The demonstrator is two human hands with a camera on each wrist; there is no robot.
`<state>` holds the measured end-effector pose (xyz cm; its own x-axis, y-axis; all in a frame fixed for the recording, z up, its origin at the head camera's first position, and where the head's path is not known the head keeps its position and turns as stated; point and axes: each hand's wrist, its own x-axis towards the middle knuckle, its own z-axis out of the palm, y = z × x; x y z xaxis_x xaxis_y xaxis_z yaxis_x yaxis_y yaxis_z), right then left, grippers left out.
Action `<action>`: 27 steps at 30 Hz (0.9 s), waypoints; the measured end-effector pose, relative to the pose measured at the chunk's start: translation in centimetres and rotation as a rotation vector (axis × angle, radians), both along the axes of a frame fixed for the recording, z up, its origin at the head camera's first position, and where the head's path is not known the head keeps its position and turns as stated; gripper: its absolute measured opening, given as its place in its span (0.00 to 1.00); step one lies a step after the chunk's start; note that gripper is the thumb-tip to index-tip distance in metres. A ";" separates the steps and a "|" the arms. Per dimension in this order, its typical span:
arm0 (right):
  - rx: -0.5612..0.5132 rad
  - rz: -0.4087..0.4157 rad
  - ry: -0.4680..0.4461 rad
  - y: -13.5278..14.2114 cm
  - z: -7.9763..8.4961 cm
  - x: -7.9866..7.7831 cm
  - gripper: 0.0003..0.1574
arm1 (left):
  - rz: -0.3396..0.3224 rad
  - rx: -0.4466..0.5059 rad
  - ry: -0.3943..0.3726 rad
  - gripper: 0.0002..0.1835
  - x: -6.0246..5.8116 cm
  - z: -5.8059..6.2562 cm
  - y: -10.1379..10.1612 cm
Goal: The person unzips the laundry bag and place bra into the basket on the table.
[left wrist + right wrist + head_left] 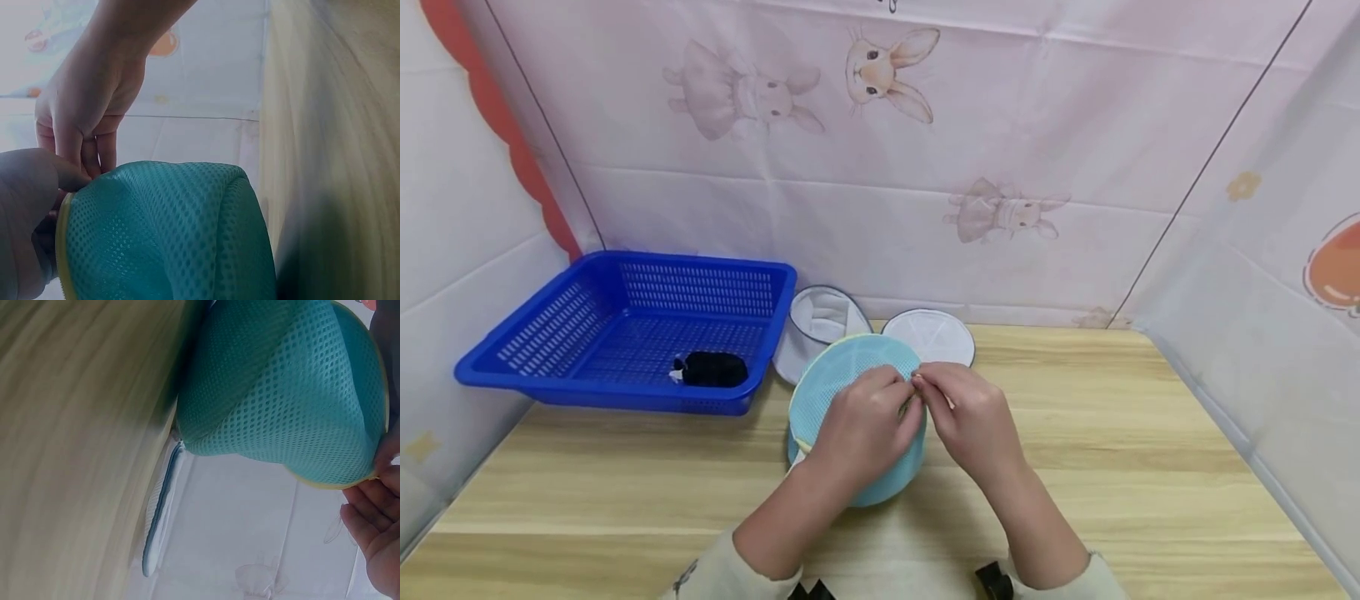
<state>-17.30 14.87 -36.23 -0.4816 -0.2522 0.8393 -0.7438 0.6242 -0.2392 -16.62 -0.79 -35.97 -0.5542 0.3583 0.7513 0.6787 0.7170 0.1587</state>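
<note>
Has leftmost a blue basket [647, 329], then a white bag [789, 354]; pinches the turquoise mesh bag [838, 375] in front by its rim [61, 244] with left hand [865, 421] and, nearer than a white disc [932, 332], with right hand [976, 418].

A hand could pass over the table [1120, 442] to the right of the right hand [977, 417], as far as the right wall [1270, 350]. The basket [625, 398] blocks the left rear; from above, a hand fits inside, left of the black pouch [711, 369]. Behind the teal bag [838, 362], the white bag [788, 362], white disc [936, 332] and back wall [880, 250] stand in the way.
</note>
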 end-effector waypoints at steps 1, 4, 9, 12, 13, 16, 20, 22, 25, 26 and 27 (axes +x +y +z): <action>0.001 -0.002 -0.003 0.0 0.0 -0.1 0.06 | -0.016 -0.008 0.018 0.05 0.0 -0.1 0.0; 0.008 -0.018 -0.005 0.3 -0.1 -0.2 0.06 | -0.066 -0.039 0.072 0.07 0.1 -0.4 0.2; 0.007 -0.058 -0.019 1.0 -0.3 -0.6 0.05 | -0.126 -0.080 0.124 0.10 0.5 -0.8 0.9; -0.001 -0.069 -0.015 1.3 -0.3 -0.7 0.05 | -0.143 -0.095 0.126 0.10 0.6 -1.0 1.2; -0.002 -0.069 -0.010 1.4 -0.3 -0.8 0.05 | -0.145 -0.098 0.123 0.10 0.7 -1.0 1.3; -0.004 -0.069 0.006 1.5 -0.3 -0.9 0.06 | -0.139 -0.106 0.109 0.10 0.8 -1.0 1.2; -0.018 -0.077 0.030 1.6 -0.2 -1.0 0.06 | -0.130 -0.119 0.088 0.08 0.9 -0.8 1.1; -0.029 -0.084 0.035 1.7 -0.2 -1.1 0.06 | -0.131 -0.129 0.085 0.08 0.9 -0.8 1.1; -0.041 -0.093 0.039 1.8 -0.1 -1.1 0.07 | -0.132 -0.141 0.078 0.07 1.0 -0.7 1.1; -0.044 -0.094 0.041 1.8 -0.1 -1.1 0.07 | -0.132 -0.139 0.068 0.07 1.0 -0.7 1.1; -0.046 -0.094 0.043 1.7 -0.1 -1.1 0.07 | -0.127 -0.133 0.056 0.07 1.0 -0.7 1.0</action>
